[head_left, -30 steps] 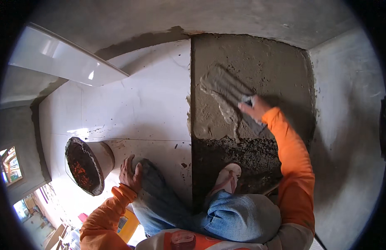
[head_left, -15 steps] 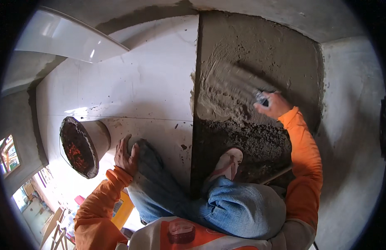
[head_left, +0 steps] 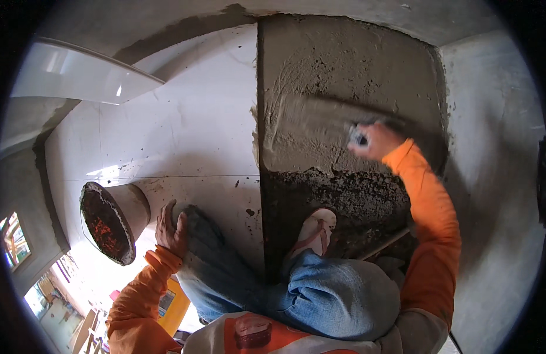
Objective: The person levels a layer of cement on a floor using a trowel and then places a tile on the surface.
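Note:
My right hand (head_left: 376, 141) is shut on the handle of a long flat trowel (head_left: 317, 112), whose motion-blurred blade lies across grey wet mortar (head_left: 349, 56) spread over the right half of the floor. Left of it are white tiles (head_left: 137, 135). My left hand (head_left: 172, 230) rests with fingers apart beside my bent knee in jeans. A bucket (head_left: 131, 203) with a mortar-caked rim stands on the tiles just left of that hand. Below the mortar, dark rough floor shows around my sandalled foot (head_left: 317, 233).
A grey wall (head_left: 491, 177) bounds the right side. A white glossy panel (head_left: 84, 76) juts in at upper left. A stick (head_left: 382, 245) lies by my right knee, and a yellow object (head_left: 174, 304) sits near my left arm. Bright openings show at far left.
My right hand has drawn the trowel rightward and down over the mortar, turning the blade flatter across it. The lumpy ridge is flattened. My left hand stays by the knee.

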Demonstrator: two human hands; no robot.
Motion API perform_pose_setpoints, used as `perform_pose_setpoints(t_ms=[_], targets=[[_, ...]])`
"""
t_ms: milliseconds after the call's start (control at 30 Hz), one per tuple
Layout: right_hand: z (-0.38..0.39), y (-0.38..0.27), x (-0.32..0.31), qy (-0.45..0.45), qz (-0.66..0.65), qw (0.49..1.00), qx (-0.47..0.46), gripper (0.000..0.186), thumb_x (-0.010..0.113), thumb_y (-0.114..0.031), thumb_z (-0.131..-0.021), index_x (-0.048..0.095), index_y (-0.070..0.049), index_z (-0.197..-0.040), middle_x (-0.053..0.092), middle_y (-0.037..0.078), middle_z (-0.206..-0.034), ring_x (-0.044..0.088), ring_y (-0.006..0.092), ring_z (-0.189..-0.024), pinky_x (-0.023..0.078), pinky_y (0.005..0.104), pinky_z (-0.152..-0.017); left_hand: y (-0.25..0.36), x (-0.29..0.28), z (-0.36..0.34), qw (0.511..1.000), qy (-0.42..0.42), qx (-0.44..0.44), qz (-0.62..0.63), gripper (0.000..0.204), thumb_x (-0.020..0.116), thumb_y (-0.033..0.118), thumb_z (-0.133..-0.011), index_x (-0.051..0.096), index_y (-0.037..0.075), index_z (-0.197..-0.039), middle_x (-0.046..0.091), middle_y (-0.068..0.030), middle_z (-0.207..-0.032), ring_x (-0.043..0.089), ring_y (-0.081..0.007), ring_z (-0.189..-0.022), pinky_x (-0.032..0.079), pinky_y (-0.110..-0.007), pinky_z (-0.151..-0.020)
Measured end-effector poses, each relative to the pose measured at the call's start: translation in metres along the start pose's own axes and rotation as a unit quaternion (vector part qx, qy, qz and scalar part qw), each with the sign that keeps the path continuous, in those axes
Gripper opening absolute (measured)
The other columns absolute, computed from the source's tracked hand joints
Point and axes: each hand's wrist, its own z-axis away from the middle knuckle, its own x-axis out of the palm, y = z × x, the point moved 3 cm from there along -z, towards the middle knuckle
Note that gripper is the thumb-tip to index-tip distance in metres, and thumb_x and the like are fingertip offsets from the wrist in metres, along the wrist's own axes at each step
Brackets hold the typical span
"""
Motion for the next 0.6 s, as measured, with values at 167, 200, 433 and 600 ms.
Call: perform_pose_setpoints(t_ms=[167, 200, 433, 600], targets=[[0.011, -0.011, -0.009, -0.005, -0.062, 0.998, -0.015, 0.046, 0.065, -0.047, -0.078, 0.066, -0.003, -0.093, 0.065, 0.022, -0.076, 0.065, 0.0349, -0.075, 0.051, 0.0397, -0.073, 0.001, -0.002, 0.001, 1.0, 0.001, -0.016, -0.017, 0.047, 0.049, 0.034, -0.09, 0.05, 0.0, -0.124, 0.055, -0.0237, -0.118, 0.052, -0.0407, -0.111, 0.04, -0.042, -0.096], [0.018, -0.019, 0.0, -0.007, -0.073, 0.994, -0.08, 0.047, 0.065, -0.047, -0.077, 0.065, -0.002, -0.093, 0.064, 0.023, -0.077, 0.065, 0.0373, -0.078, 0.05, 0.0401, -0.073, 0.004, -0.001, -0.002, 1.0, 0.0, -0.007, -0.012, 0.047, 0.049, 0.034, -0.09, 0.05, 0.0, -0.124, 0.055, -0.0237, -0.118, 0.052, -0.0407, -0.111, 0.04, -0.042, -0.096], [-0.006, 0.03, -0.012, 0.101, -0.139, 0.984, 0.057, 0.047, 0.064, -0.047, -0.081, 0.064, -0.001, -0.091, 0.065, 0.016, -0.076, 0.063, 0.0271, -0.07, 0.048, 0.0406, -0.068, 0.005, 0.002, -0.003, 1.0, 0.005, 0.003, 0.001, 0.046, 0.048, 0.033, -0.091, 0.05, 0.0, -0.123, 0.055, -0.0247, -0.116, 0.053, -0.0415, -0.107, 0.042, -0.043, -0.093], [-0.004, 0.012, -0.018, 0.112, -0.174, 0.977, 0.06, 0.058, 0.061, -0.051, -0.082, 0.064, 0.002, -0.102, 0.068, 0.02, -0.089, 0.065, 0.0305, -0.084, 0.05, 0.0393, -0.079, -0.017, 0.014, -0.003, 0.993, 0.033, 0.106, -0.032, 0.045, 0.047, 0.032, -0.091, 0.05, 0.0, -0.123, 0.055, -0.0254, -0.114, 0.054, -0.0419, -0.106, 0.042, -0.043, -0.092]])
